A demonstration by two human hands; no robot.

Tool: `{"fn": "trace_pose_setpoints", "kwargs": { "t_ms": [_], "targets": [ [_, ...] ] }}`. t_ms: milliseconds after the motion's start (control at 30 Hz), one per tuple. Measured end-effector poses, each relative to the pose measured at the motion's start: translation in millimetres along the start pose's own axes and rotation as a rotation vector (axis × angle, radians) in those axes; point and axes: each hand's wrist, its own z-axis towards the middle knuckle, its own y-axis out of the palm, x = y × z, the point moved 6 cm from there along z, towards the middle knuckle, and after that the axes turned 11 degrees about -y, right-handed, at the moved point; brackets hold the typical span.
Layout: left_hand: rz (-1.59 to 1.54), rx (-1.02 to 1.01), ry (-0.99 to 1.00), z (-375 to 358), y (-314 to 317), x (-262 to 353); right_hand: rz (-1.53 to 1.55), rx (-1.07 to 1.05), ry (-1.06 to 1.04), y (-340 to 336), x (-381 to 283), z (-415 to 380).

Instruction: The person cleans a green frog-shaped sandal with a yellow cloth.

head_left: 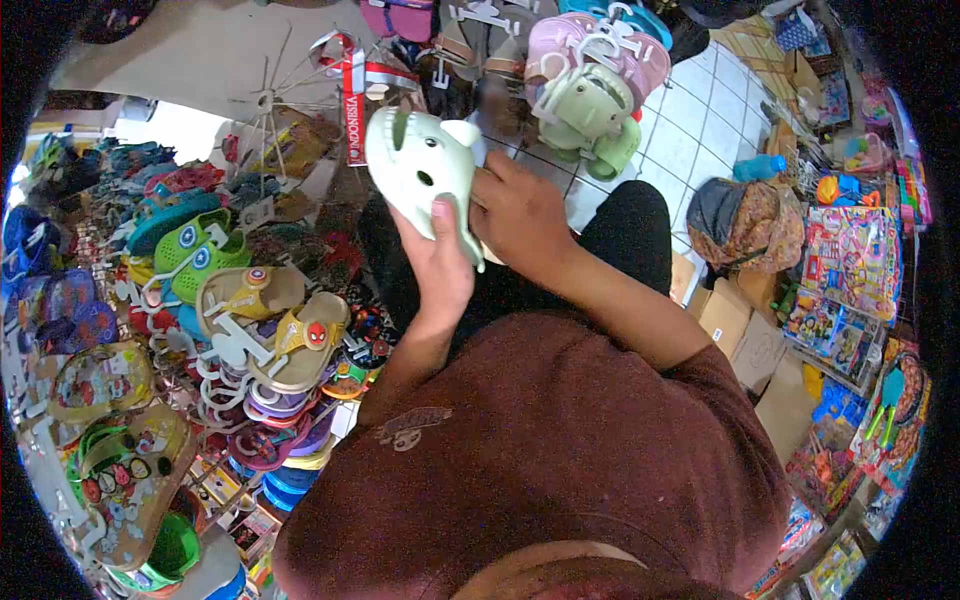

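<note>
A pale green clog-like shoe (412, 170) with an open mouth shape and dark eye spots is held up in front of the body. My left hand (440, 262) grips its lower side, thumb pressed on the surface. Against the shoe's right side rests my right hand (522, 215), its fingers curled; the fingertips are partly hidden behind the shoe, and what they hold, if anything, cannot be made out. Just beyond, similar pale green shoes (590, 105) hang on a white hanger.
Sandals on hangers (265, 300) crowd the left side. Pink sandals (640, 65) hang ahead, over white floor tiles (690, 130). At right are a patterned bag (745, 225), cardboard boxes (728, 315), a blue bottle (760, 167) and packaged toys (850, 260).
</note>
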Motion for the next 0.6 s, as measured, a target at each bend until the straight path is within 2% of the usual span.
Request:
{"fn": "trace_pose_setpoints", "kwargs": {
  "t_ms": [100,167,200,300,333,367,433,467,600],
  "targets": [
    [0.090,0.086,0.119,0,2,14,0.217,-0.114,0.039,1,6,-2],
    [0.037,0.116,0.101,5,-3,21,0.441,-0.201,0.084,6,11,-9],
    [0.027,0.089,-0.008,8,-8,12,0.572,-0.175,0.091,8,14,-13],
    [-0.192,-0.152,-0.090,15,-3,11,0.645,-0.244,0.177,7,30,-16],
    [-0.355,-0.264,-0.123,15,-2,16,0.594,-0.296,0.215,4,35,-16],
    [-0.516,-0.375,-0.158,14,1,22,0.570,-0.307,0.157,-2,32,-14],
    [-0.314,-0.218,-0.285,19,-2,16,0.529,-0.330,0.038,-7,25,-12],
    [-0.365,-0.311,-0.291,21,-2,16,0.481,-0.334,-0.048,-6,21,-11],
    [-0.293,-0.613,-0.406,27,-12,3,0.386,-0.466,-0.113,-5,19,-13]
  ]
}}
